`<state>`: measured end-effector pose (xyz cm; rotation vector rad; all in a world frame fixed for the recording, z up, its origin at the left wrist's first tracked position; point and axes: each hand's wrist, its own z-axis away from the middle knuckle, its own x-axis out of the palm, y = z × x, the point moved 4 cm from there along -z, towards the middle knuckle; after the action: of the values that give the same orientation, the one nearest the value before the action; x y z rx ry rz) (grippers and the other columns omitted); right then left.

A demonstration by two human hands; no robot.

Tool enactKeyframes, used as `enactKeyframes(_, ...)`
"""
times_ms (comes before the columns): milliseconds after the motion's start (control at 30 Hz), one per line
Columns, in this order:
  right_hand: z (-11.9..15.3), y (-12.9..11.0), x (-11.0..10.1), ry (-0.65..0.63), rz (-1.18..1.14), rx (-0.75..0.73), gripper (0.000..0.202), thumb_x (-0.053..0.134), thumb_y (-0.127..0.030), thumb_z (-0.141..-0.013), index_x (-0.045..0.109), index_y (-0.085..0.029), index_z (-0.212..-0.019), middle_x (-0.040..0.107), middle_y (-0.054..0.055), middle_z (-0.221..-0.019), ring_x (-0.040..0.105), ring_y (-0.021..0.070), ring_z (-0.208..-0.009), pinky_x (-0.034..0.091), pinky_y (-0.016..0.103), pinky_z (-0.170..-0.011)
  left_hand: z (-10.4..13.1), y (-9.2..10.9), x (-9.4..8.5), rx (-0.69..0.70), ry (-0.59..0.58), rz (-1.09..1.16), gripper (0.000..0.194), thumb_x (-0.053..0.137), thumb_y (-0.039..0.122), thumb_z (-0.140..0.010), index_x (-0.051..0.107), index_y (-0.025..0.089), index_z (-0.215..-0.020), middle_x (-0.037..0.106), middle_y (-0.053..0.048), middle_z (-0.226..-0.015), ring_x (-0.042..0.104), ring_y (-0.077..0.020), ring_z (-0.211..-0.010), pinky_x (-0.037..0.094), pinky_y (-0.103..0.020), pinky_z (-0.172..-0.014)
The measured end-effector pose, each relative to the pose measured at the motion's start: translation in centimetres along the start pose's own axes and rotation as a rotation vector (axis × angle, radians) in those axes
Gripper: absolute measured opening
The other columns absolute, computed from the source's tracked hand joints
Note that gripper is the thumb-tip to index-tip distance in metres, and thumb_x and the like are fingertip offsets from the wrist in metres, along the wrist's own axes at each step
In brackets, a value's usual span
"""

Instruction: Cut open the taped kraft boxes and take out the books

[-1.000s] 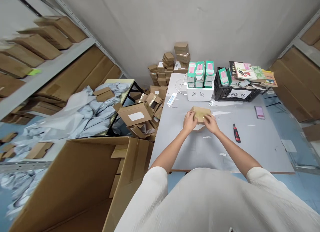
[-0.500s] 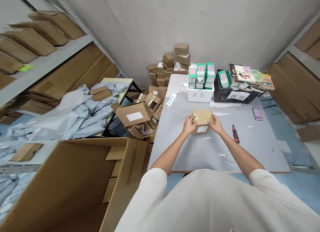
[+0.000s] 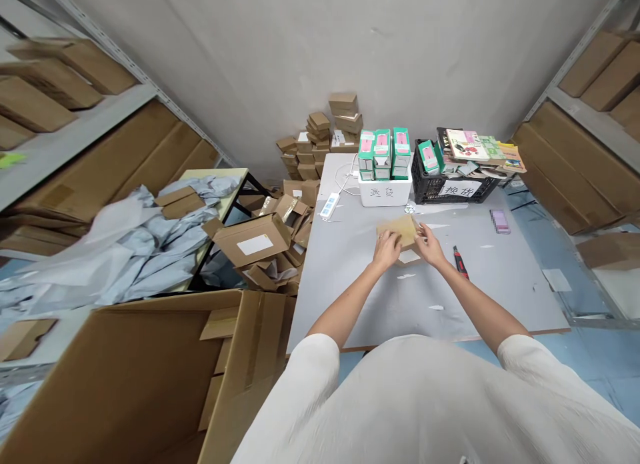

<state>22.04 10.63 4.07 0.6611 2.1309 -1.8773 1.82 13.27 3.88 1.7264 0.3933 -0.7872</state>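
Note:
A small brown cardboard box (image 3: 400,227) with a white label on its front side sits on the grey table (image 3: 345,284). Glossy tape ran across its top a moment ago and is harder to make out now. My left hand (image 3: 387,249) lies over the front left part of the box top with its fingers curled against it. At the right edge of the box, my right hand (image 3: 429,244) has its thumb and fingers pinched together on the box; whether tape is between them I cannot tell. A red and black utility knife (image 3: 461,263) lies right of my right forearm.
Behind the box stand a white bin (image 3: 385,196) of green and pink boxes and a black crate (image 3: 453,187) with books. A power strip (image 3: 329,206) lies at the left. A big open carton (image 3: 260,344) stands beside the table, with piled cardboard boxes (image 3: 253,241) beyond.
My left hand has moved from the left side of the box onto its top. My right hand has shifted up along the right edge, and the box is slightly turned. The view has swung right.

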Motion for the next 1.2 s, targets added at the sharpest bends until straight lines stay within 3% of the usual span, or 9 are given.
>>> enactKeyframes(167, -0.4, -0.3, 3.8, -0.15, -0.068, -0.017, 0.059, 0.054, -0.064, -0.1, 0.072, -0.027, -0.143, 0.072, 0.011, -0.148, 0.069, 0.0349, -0.132, 0.053, 0.056, -0.117, 0.9, -1.1, -1.6, -0.25, 0.097, 0.025, 0.056, 0.066, 0.061, -0.101, 0.064, 0.024, -0.143, 0.061, -0.018, -0.148, 0.056, -0.0399, -0.14, 0.047, -0.049, -0.115)
enactKeyframes(333, 0.2, 3.0, 5.0, -0.18, 0.071, -0.001, 0.038, 0.066, -0.046, -0.09, 0.081, -0.028, -0.12, 0.073, 0.01, -0.14, 0.059, 0.0348, -0.144, 0.041, 0.059, -0.128, 2.3, -5.5, -4.2, -0.368, 0.113, 0.011, 0.052, 0.065, 0.046, -0.101, 0.058, 0.022, -0.147, 0.062, -0.02, -0.152, 0.064, -0.0376, -0.135, 0.049, -0.047, -0.112)
enactKeyframes(433, 0.6, 5.3, 4.6, -0.105, 0.133, 0.105, 0.038, 0.069, -0.038, -0.084, 0.079, -0.029, -0.119, 0.069, 0.01, -0.144, 0.051, 0.0369, -0.15, 0.036, 0.063, -0.13, 3.6, -8.6, -4.9, -0.424, 0.072, 0.067, 0.054, 0.066, 0.038, -0.099, 0.055, 0.024, -0.15, 0.074, -0.016, -0.135, 0.07, -0.0356, -0.127, 0.052, -0.045, -0.108)
enactKeyframes(567, 0.7, 6.6, 4.5, -0.116, 0.083, 0.141, 0.045, 0.066, -0.033, -0.082, 0.074, -0.028, -0.126, 0.07, 0.009, -0.141, 0.058, 0.0339, -0.141, 0.042, 0.058, -0.126, 5.0, -11.0, -3.6, -0.498, -0.012, 0.116, 0.059, 0.067, 0.034, -0.096, 0.053, 0.025, -0.152, 0.079, -0.013, -0.125, 0.073, -0.0344, -0.121, 0.054, -0.044, -0.105)
enactKeyframes(733, 0.9, 7.9, 3.5, -0.067, 0.123, 0.189, 0.045, 0.061, -0.031, -0.081, 0.072, -0.024, -0.124, 0.069, 0.012, -0.138, 0.063, 0.0328, -0.133, 0.046, 0.053, -0.123, 4.8, -11.1, -1.5, -0.497, 0.001, 0.199, 0.06, 0.068, 0.031, -0.095, 0.053, 0.027, -0.153, 0.078, -0.011, -0.132, 0.074, -0.0314, -0.12, 0.056, -0.042, -0.105)
enactKeyframes(933, 1.6, 10.1, 0.2, 0.011, 0.179, 0.215, 0.031, 0.057, -0.032, -0.083, 0.069, -0.023, -0.111, 0.073, 0.011, -0.121, 0.07, 0.0281, -0.111, 0.055, 0.049, -0.109, 3.3, -10.2, 0.8, -0.381, -0.038, 0.213, 0.062, 0.064, 0.027, -0.096, 0.052, 0.026, -0.157, 0.079, -0.01, -0.131, 0.075, -0.0294, -0.121, 0.057, -0.044, -0.108)
enactKeyframes(1067, 2.1, 11.3, -1.7, -0.023, 0.156, 0.244, 0.025, 0.055, -0.034, -0.087, 0.066, -0.024, -0.106, 0.075, 0.009, -0.117, 0.073, 0.0244, -0.098, 0.058, 0.045, -0.102, 2.5, -10.3, 1.9, -0.331, -0.054, 0.208, 0.063, 0.063, 0.027, -0.096, 0.052, 0.025, -0.158, 0.079, -0.01, -0.132, 0.075, -0.0301, -0.121, 0.058, -0.046, -0.108)
enactKeyframes(1200, 2.0, 13.3, -4.2, -0.061, 0.165, 0.268, 0.028, 0.055, -0.035, -0.091, 0.067, -0.023, -0.112, 0.076, 0.009, -0.12, 0.073, 0.0242, -0.105, 0.057, 0.043, -0.104, 2.2, -10.8, 2.3, -0.316, -0.044, 0.238, 0.063, 0.061, 0.027, -0.097, 0.051, 0.024, -0.159, 0.077, -0.012, -0.136, 0.076, -0.0297, -0.121, 0.059, -0.046, -0.107)
